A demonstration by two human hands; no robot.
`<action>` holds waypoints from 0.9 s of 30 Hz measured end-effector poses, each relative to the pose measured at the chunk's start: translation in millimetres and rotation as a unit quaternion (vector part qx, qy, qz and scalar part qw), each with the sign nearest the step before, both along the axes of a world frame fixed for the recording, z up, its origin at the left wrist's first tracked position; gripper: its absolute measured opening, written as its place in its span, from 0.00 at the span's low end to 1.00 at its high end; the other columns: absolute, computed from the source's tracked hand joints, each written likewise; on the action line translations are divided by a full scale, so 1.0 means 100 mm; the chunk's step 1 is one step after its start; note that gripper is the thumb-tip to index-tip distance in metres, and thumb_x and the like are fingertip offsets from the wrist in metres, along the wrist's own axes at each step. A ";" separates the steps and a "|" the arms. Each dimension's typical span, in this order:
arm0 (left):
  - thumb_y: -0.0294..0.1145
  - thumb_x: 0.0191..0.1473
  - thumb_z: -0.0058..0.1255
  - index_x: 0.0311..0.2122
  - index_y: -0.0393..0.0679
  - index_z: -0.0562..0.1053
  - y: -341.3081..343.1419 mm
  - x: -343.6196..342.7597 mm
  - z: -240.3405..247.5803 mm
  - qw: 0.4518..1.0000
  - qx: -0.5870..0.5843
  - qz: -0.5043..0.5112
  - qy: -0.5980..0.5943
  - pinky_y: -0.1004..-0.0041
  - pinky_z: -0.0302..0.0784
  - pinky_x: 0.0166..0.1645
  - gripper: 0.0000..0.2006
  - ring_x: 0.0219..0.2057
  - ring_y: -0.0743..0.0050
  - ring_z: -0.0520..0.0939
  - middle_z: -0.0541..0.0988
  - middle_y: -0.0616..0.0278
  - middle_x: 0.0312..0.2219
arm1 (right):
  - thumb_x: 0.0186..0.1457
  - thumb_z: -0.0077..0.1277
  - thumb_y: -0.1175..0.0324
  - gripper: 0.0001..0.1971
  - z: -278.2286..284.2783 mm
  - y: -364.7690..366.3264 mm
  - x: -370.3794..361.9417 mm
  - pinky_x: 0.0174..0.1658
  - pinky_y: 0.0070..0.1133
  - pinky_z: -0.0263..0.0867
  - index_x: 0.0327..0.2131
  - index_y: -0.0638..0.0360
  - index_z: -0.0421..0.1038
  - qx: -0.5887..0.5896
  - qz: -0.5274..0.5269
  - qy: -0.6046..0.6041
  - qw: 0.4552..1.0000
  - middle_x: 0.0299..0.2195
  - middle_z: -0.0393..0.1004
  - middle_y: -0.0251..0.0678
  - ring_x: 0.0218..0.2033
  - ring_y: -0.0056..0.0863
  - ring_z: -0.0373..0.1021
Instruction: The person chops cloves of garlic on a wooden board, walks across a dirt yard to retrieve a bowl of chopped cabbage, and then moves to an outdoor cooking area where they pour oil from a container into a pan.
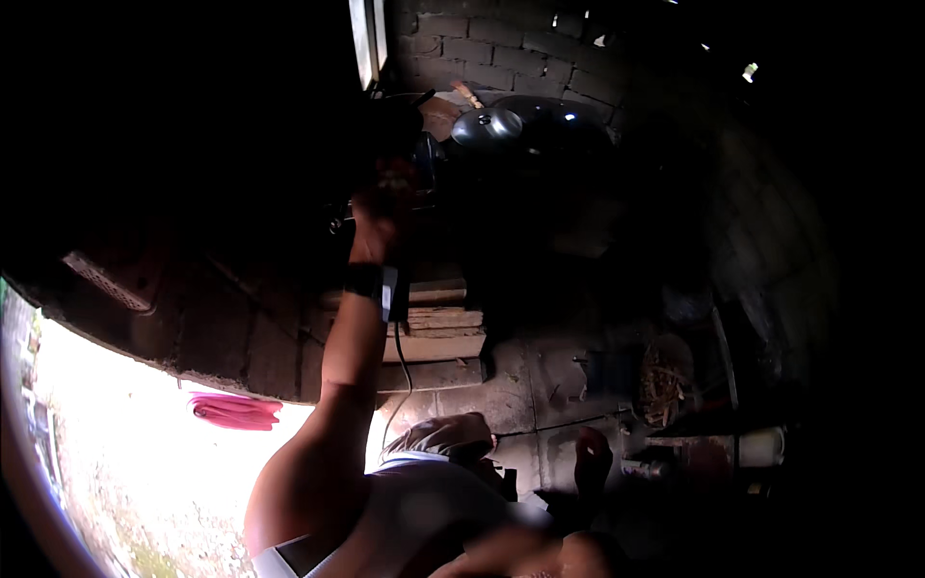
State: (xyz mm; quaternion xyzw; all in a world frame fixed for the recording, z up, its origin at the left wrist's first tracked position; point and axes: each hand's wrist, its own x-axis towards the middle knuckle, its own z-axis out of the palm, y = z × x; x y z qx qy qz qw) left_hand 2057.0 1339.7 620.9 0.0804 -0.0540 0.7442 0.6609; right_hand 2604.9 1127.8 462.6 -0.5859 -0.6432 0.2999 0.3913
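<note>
My left arm reaches far forward, with a dark band at the wrist. My left hand point(377, 223) sits at the edge of deep shadow. Its fingers are lost in the dark, next to a dim reddish patch point(396, 177) that I cannot make out. Beyond it lies a round metal lid point(487, 126) with a knob, beside a brown round dish point(440, 117). My right arm point(525, 551) is blurred at the lower edge. A dark shape point(593, 457) above it looks like my right hand, hanging low, its fingers hidden by shadow.
Split firewood point(438, 332) is stacked below my left wrist, with a dark cord beside it. A basket of wood chips point(665, 382) and a pale container point(761, 447) stand to the right. Pink cloth point(236, 410) lies in bright light at left. A brick wall point(487, 58) closes the back.
</note>
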 end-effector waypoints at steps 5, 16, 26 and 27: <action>0.42 0.59 0.42 0.43 0.45 0.70 0.53 -0.63 0.07 0.991 0.073 -0.046 -0.103 0.63 0.69 0.25 0.13 0.31 0.59 0.76 0.75 0.57 0.34 | 0.57 0.50 0.70 0.11 -0.01 0.97 0.46 0.46 0.24 0.69 0.42 0.64 0.73 -0.082 0.042 0.037 0.995 0.41 0.75 0.41 0.43 0.30 0.73; 0.48 0.59 0.41 0.52 0.46 0.64 1.65 -2.03 -0.22 0.035 0.475 -0.347 -0.808 0.52 0.66 0.49 0.21 0.44 0.55 0.69 0.69 0.55 0.45 | 0.57 0.54 0.68 0.08 -0.49 3.19 1.18 0.42 0.22 0.66 0.36 0.62 0.75 -0.116 0.072 0.016 0.991 0.31 0.76 0.33 0.35 0.22 0.70; 0.52 0.64 0.31 0.67 0.47 0.47 1.63 -1.80 0.83 -0.514 0.460 -0.491 -0.532 0.52 0.53 0.64 0.31 0.65 0.51 0.53 0.54 0.49 0.64 | 0.56 0.50 0.74 0.11 0.25 5.28 0.55 0.47 0.22 0.68 0.43 0.64 0.73 -0.119 0.228 -0.005 0.966 0.38 0.76 0.35 0.41 0.24 0.72; 0.52 0.65 0.30 0.68 0.47 0.45 1.62 -1.55 1.00 -0.565 0.408 -0.518 -0.496 0.52 0.52 0.66 0.32 0.67 0.50 0.52 0.52 0.49 0.66 | 0.57 0.51 0.72 0.11 0.09 5.52 0.56 0.46 0.23 0.68 0.44 0.62 0.73 -0.110 0.268 0.037 0.956 0.40 0.75 0.37 0.42 0.27 0.72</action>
